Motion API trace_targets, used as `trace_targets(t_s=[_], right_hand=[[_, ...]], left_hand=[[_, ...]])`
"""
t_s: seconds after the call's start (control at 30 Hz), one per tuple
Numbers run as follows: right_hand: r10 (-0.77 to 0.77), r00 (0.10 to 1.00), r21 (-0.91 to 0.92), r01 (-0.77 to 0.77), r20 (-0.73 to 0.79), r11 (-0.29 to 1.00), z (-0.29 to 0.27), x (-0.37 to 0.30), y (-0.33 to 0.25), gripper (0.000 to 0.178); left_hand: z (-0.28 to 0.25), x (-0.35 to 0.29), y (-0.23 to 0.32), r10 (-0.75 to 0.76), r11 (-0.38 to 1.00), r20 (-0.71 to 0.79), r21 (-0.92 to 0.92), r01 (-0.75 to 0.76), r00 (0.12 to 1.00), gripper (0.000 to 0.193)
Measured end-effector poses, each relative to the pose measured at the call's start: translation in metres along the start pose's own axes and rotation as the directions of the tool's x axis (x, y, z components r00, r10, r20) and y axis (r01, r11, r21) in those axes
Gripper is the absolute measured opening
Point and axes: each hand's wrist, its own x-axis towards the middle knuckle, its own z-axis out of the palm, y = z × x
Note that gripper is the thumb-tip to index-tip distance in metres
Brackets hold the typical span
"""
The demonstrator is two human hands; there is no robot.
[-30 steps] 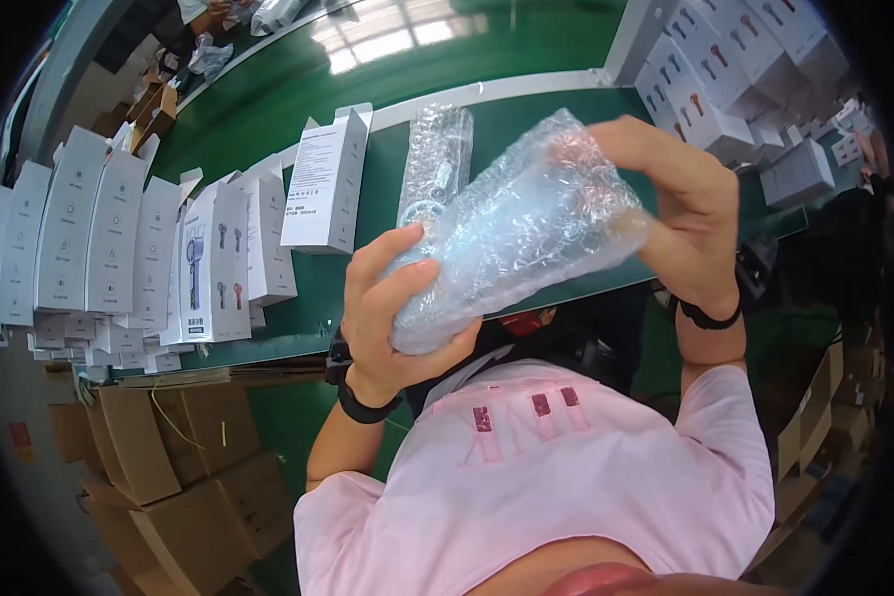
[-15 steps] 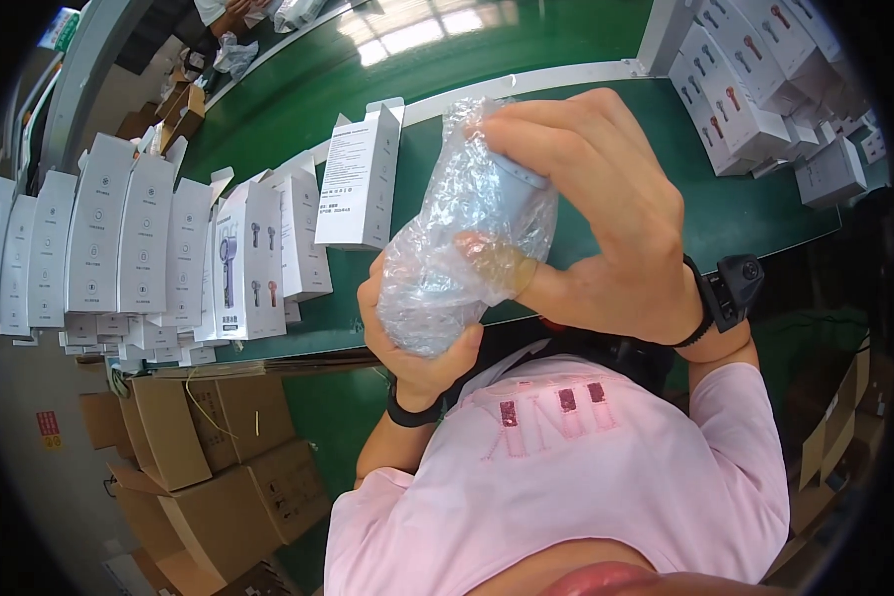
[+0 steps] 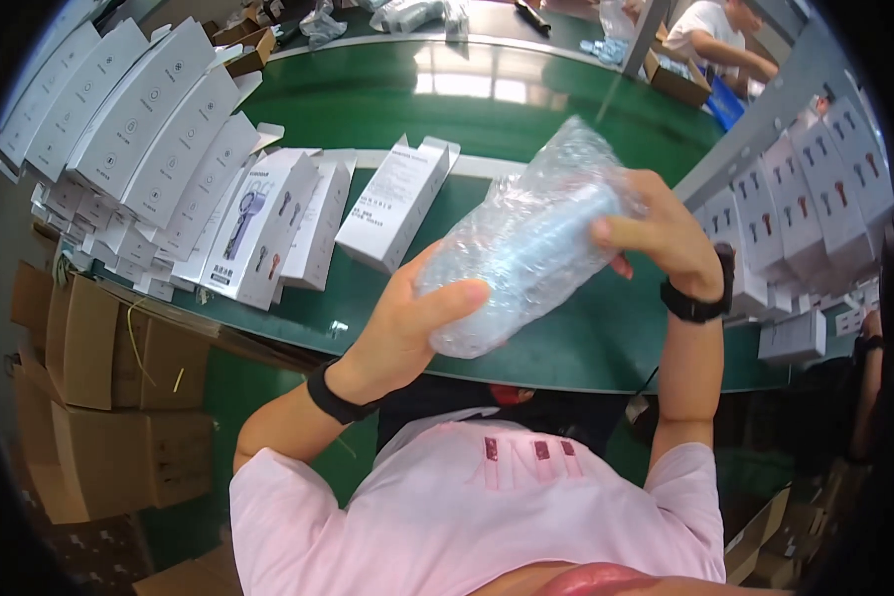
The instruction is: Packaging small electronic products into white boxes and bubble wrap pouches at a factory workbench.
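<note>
A clear bubble-wrap bag (image 3: 507, 268) with a light-blue item inside is held over the table, tilted up to the right. What the item is cannot be made out through the plastic. My left hand (image 3: 397, 323) grips the lower left end, its thumb lying across the front. At the upper right end, my right hand (image 3: 670, 233) is closed on the bag, with some fingers hidden behind it. Just left of the bag, a white carton (image 3: 392, 204) stands on the table with its top flaps raised.
Several white cartons (image 3: 144, 109) are stacked at the left, one printed with a handheld fan (image 3: 253, 223). More printed cartons (image 3: 800, 204) are piled at the right. Beyond the green table edge runs a green belt (image 3: 368, 94). Another person (image 3: 720, 40) is at the far right. Brown boxes (image 3: 119, 437) stand lower left.
The bag has turned from nearly upright to a slant and moved slightly right. My right hand has shifted from over its top to its right end. The view has also swung.
</note>
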Motion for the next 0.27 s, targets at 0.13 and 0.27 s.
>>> trace_targets(t_s=[0.13, 0.27], right_hand=[[0.135, 0.990, 0.029, -0.136, 0.029, 0.990, -0.050, 0.108, 0.005, 0.031], [0.202, 0.867, 0.374, -0.020, -0.456, 0.927, -0.150, 0.226, 0.045, 0.038]], left_hand=[[-0.026, -0.004, -0.017, 0.382, 0.908, -0.239, 0.277, -0.315, 0.893, 0.088], [-0.098, -0.020, -0.038, 0.528, -0.156, 0.390, 0.918, -0.366, 0.754, 0.098]])
